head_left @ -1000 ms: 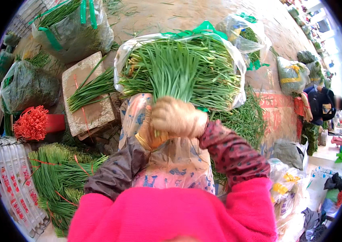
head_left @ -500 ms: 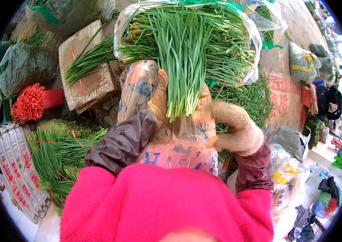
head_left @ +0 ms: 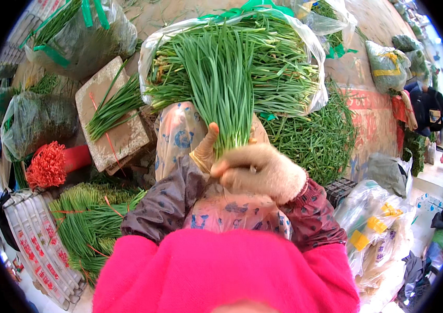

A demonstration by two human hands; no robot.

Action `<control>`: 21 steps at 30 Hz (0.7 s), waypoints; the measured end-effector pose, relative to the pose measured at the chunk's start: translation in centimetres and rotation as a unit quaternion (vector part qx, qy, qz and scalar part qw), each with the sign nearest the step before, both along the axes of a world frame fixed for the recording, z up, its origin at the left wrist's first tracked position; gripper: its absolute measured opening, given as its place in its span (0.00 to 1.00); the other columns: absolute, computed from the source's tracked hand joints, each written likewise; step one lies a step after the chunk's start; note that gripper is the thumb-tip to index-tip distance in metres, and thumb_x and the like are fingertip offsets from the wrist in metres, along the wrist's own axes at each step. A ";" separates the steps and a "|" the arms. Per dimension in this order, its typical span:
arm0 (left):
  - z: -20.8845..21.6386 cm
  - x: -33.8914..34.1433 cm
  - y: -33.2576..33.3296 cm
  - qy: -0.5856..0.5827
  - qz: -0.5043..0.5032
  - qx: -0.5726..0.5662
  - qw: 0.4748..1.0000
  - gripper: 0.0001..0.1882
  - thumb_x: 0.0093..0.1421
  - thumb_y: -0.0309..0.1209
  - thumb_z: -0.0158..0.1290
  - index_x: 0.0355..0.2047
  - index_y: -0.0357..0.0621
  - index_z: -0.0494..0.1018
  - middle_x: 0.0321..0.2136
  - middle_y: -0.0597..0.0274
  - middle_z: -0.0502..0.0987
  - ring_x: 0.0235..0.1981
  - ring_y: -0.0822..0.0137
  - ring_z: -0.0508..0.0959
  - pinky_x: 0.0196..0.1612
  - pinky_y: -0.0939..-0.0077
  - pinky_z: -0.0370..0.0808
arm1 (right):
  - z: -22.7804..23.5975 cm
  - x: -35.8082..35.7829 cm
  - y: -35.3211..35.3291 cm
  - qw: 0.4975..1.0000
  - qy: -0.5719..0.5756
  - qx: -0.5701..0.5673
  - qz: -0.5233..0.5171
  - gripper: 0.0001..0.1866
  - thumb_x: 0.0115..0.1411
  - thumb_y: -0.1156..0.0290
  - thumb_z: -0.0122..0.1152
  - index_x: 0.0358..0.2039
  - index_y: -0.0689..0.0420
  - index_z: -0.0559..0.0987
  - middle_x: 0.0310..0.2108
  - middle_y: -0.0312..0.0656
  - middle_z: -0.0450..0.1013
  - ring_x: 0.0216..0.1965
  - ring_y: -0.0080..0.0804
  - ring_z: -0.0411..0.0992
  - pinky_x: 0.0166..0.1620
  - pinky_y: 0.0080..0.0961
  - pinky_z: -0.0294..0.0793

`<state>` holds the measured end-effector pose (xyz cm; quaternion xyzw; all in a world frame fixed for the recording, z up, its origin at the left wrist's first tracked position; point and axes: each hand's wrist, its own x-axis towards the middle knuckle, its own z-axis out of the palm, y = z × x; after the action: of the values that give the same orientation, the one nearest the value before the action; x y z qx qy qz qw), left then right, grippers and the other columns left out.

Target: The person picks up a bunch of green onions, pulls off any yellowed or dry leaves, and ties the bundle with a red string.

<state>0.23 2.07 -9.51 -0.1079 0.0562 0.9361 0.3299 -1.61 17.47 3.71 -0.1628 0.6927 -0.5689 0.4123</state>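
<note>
Rate the work as partway through, judging by the present layout. Count as finished, by appearance, the tied bundles (head_left: 83, 229) stacked at lower left, with red ties (head_left: 112, 207) across the leaves. Count as unfinished the bunch of long green leaves (head_left: 226, 88), with no tie visible on the exposed length. Include in the remainder the loose stalks (head_left: 289, 68) heaped inside the clear plastic bag (head_left: 319, 62) ahead of the knees. Treat as undetermined the small bunch (head_left: 120, 109) lying on the pale block (head_left: 96, 83). Note the supply of red strands (head_left: 46, 166) beside the red container (head_left: 77, 158), to the left of the block. Locate the bunch of long green leaves directly ahead of the lap, with pale stalk ends toward the body and leaf tips spread over the heap in the bag. Find the left hand (head_left: 206, 146) at the stalk ends, with the thumb upright along the left side. Read the left grip as holding the bunch, with most fingers hidden. Find the right hand (head_left: 263, 172) just nearer the body, reaching leftward across the stalk ends with curled fingers. Regard the right grip as narrow but blurred; impossible to tell contact or hold. Observe both forearms in dark sleeves (head_left: 313, 211), angled inward toward the midline.
</note>
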 end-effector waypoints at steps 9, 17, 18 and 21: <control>-3.9 0.0 -2.3 0.128 -0.106 -0.204 0.965 0.39 0.48 0.40 0.69 0.57 0.37 0.68 0.48 0.53 0.77 0.51 0.59 0.76 0.58 0.62 0.70 | -6.4 1.9 -3.2 0.839 0.440 0.214 0.239 0.07 0.53 0.65 0.59 0.26 0.53 0.76 0.26 0.40 0.75 0.31 0.41 0.77 0.32 0.38 0.75; 0.2 0.5 -2.8 0.101 -0.067 -0.364 0.924 0.24 0.43 0.19 0.67 0.44 0.39 0.76 0.35 0.59 0.80 0.36 0.66 0.79 0.42 0.73 0.77 | -8.2 3.4 -2.6 0.859 0.455 0.091 0.215 0.08 0.50 0.65 0.59 0.29 0.54 0.75 0.30 0.39 0.73 0.36 0.41 0.75 0.38 0.36 0.74; 0.1 0.7 -2.7 0.095 -0.051 -0.380 0.918 0.22 0.44 0.18 0.66 0.42 0.39 0.76 0.34 0.60 0.80 0.35 0.67 0.79 0.41 0.72 0.77 | -7.5 3.2 -2.7 0.881 0.407 0.087 0.225 0.08 0.51 0.65 0.60 0.29 0.54 0.75 0.31 0.40 0.73 0.37 0.42 0.74 0.39 0.37 0.74; -1.2 0.8 -3.2 0.147 -0.021 -0.373 0.916 0.22 0.45 0.18 0.66 0.43 0.39 0.76 0.34 0.59 0.80 0.34 0.67 0.79 0.40 0.72 0.78 | -5.1 2.6 -2.4 0.926 0.346 0.025 0.151 0.07 0.53 0.66 0.59 0.30 0.54 0.76 0.30 0.42 0.74 0.35 0.46 0.75 0.38 0.40 0.75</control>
<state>1.00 -1.18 -10.75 -0.0834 0.4511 0.8453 0.2738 1.02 15.07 -1.39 -0.4418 0.7733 -0.3911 0.2322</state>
